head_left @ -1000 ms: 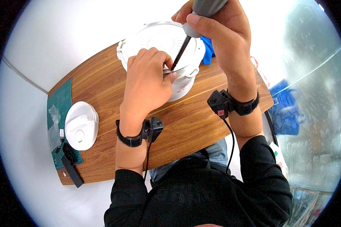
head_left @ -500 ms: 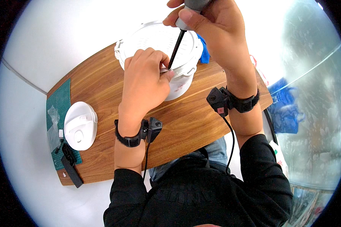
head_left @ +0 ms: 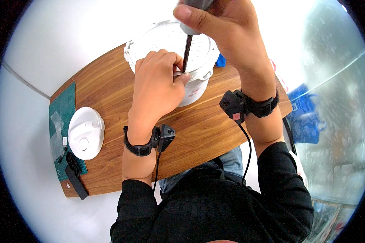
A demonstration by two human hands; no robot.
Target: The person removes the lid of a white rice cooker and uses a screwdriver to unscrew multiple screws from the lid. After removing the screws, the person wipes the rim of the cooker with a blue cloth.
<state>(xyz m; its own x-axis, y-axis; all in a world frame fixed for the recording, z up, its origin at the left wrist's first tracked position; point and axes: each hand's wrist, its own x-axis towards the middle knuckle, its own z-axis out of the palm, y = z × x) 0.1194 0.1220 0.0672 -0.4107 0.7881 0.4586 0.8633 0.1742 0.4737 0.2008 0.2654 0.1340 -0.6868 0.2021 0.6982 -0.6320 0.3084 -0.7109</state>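
Note:
A white round appliance body (head_left: pixel 197 92) stands on the table, a slotted disc on its upper face and a pink print on its side. My right hand (head_left: pixel 235 38) is wrapped round the grey handle of a screwdriver (head_left: pixel 187 52). The black shaft points down, its tip at the appliance's near rim, beside my left fingertips. There my left hand (head_left: pixel 156 85) pinches a small thin silvery piece (head_left: pixel 177 73) between thumb and forefinger. Those fingers hide most of that piece and the spot under the tip.
On the wooden table (head_left: pixel 150 117), a white oval lid (head_left: pixel 86 133) lies at the left. Behind it is a green cutting mat (head_left: pixel 67 101) with a clear plastic bag (head_left: pixel 56 125) and a black strap-like item (head_left: pixel 75 178). Something blue (head_left: pixel 220 60) sits behind the appliance.
My right hand has shifted left and the screwdriver stands more upright, its tip still at the rim. The appliance has moved slightly; my left hand keeps its pinch.

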